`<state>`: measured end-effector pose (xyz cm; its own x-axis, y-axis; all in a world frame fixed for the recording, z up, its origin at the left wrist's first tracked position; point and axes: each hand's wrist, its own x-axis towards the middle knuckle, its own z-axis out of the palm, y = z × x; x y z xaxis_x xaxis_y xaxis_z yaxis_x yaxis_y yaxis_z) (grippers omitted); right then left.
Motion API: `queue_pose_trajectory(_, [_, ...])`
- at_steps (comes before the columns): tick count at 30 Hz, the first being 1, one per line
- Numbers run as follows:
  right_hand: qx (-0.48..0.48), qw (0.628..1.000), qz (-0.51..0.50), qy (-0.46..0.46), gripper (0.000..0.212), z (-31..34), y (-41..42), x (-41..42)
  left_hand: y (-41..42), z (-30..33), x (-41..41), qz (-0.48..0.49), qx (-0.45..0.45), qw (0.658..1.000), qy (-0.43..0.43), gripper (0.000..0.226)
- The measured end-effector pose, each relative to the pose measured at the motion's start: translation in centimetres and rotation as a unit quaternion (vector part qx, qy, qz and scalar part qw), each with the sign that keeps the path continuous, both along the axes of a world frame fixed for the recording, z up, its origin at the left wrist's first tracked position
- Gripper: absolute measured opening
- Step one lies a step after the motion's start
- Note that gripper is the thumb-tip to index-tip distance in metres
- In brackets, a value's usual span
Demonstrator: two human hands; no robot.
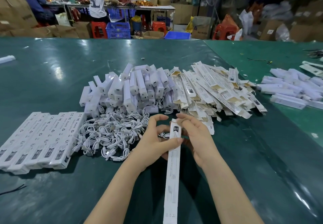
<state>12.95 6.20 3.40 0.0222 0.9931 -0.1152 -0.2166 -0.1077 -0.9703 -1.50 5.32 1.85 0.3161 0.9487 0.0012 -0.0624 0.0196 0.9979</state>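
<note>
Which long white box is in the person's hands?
The slim box pointing toward the camera, gripped by the left hand and right hand; the other boxes lie side by side on the table.

1. The left hand (153, 136) grips a long white carton (173, 171) near its far end, thumb across it.
2. The right hand (195, 136) pinches the carton's top flap.
3. A white cable (163, 135) shows between the hands.
4. Cables (108, 136) lie heaped on the green table (52, 77).
</note>
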Motion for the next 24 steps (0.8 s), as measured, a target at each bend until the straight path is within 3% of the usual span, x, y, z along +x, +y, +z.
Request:
queue_pose_trajectory(5, [0.010,0.999,0.014,-0.044,0.034,-0.01,-0.08,0.19,-0.09,0.02,0.07,-0.009,0.006,1.000,0.001,0.057])
queue_pose_trajectory(14, [0.130,0.981,0.055,-0.133,0.019,0.02,-0.49,0.16,-0.12,0.29,-0.19,0.012,0.014,1.000,-0.009,0.045])
queue_pose_trajectory(17, [0.108,0.985,0.056,-0.126,0.020,-0.15,-0.44,0.05,-0.11,0.22,0.00,0.024,0.010,1.000,-0.013,0.038])
queue_pose_trajectory(21, [0.009,0.996,0.012,-0.083,0.022,-0.51,-0.13,-0.11,0.15,-0.10,0.03,0.064,0.011,0.997,-0.032,0.035])
queue_pose_trajectory(24, [-0.009,0.993,-0.025,-0.111,0.027,-0.27,0.03,0.20,0.39,0.24,-0.32,0.116,0.005,0.989,-0.089,0.037])
